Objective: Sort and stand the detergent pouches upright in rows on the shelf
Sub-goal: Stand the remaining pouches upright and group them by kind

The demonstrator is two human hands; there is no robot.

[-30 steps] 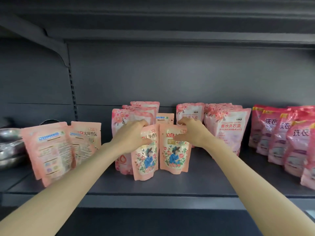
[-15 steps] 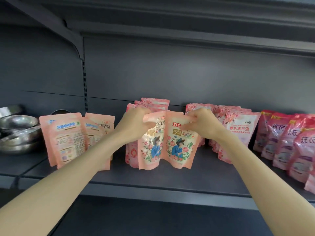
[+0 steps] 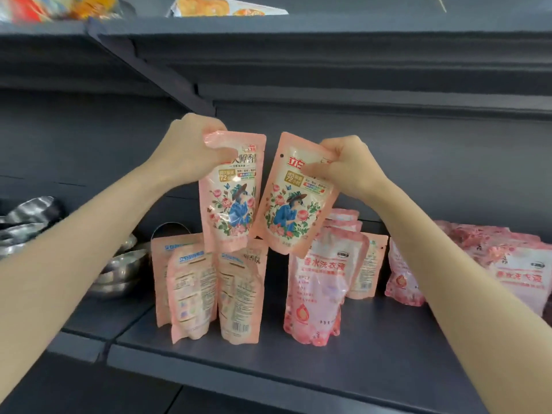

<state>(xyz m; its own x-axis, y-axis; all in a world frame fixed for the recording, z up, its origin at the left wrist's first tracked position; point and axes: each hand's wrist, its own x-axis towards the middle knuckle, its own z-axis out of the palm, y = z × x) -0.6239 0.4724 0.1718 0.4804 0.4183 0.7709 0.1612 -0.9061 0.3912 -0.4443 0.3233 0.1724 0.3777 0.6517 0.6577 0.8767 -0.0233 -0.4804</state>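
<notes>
**Shelf stock, as held and as standing**

1. Left grip (image 3: 191, 150): my fingers are curled round the top seal of the first floral pouch (image 3: 231, 201). It hangs nearly plumb, printed front toward me, lifted clear of the shelf (image 3: 373, 354). Holding it by the seal leaves the label readable for sorting.
2. Right grip (image 3: 349, 167): I pinch the upper right corner of the second floral pouch (image 3: 291, 207). It has the same design and tilts, its foot swung toward 7 o'clock. The two pouches hang side by side. I cannot tell whether their lower corners touch.
3. Back-facing pouches (image 3: 239, 297): these stand upright at 6 o'clock below the first floral pouch, barcode side out. They are the same peach colour, so I judge them the same product turned round and the likely row for my pair.
4. Rose-pink pouch (image 3: 316, 288): it stands at 5 o'clock, taller and of a different print. A small peach pouch (image 3: 366, 270) stands just behind it, so I judge the kinds are not yet fully sorted.
5. Pink pouches (image 3: 516, 270): these are grouped at 3 o'clock and lean, their print blurred.
6. Steel bowls (image 3: 119, 270): these are stacked at 9 o'clock, beside the back-facing pouches, and are not part of the task.

Next, as I judge it, each pouch needs its base set flat, front outward.
</notes>
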